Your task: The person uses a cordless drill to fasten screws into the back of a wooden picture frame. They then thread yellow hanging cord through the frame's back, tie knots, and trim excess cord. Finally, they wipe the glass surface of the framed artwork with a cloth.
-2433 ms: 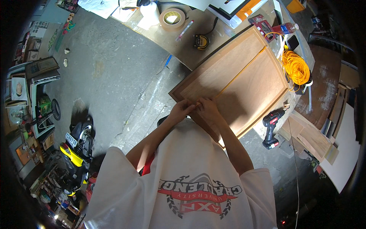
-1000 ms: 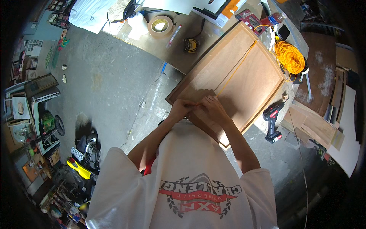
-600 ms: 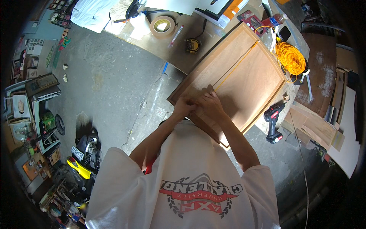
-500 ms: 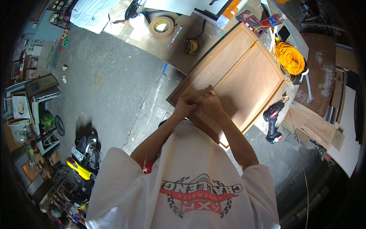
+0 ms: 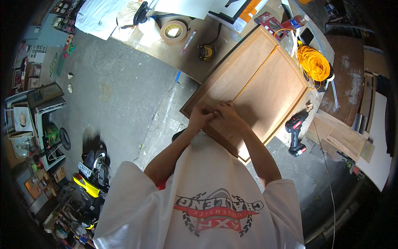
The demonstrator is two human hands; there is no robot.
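A brown wooden cabinet (image 5: 257, 83) with two panel doors lies flat in front of me, partly on a workbench. Both hands meet at its near edge, close to the seam between the doors. My left hand (image 5: 200, 116) has its fingers curled and pinched against the wood. My right hand (image 5: 227, 115) rests right beside it, fingers bent onto the same spot. Whatever small thing sits between the fingertips is hidden by the hands.
A red and black cordless drill (image 5: 296, 132) lies on the floor to the right. A coil of orange cord (image 5: 314, 62), a tape roll (image 5: 173, 31) and a tape measure (image 5: 206, 52) sit on the bench. Plywood offcuts (image 5: 340, 137) lie at right, a motorbike (image 5: 92, 166) at left.
The hands have stayed together at the cabinet's near edge. The view has shifted slightly, and the fingers have made only small movements.
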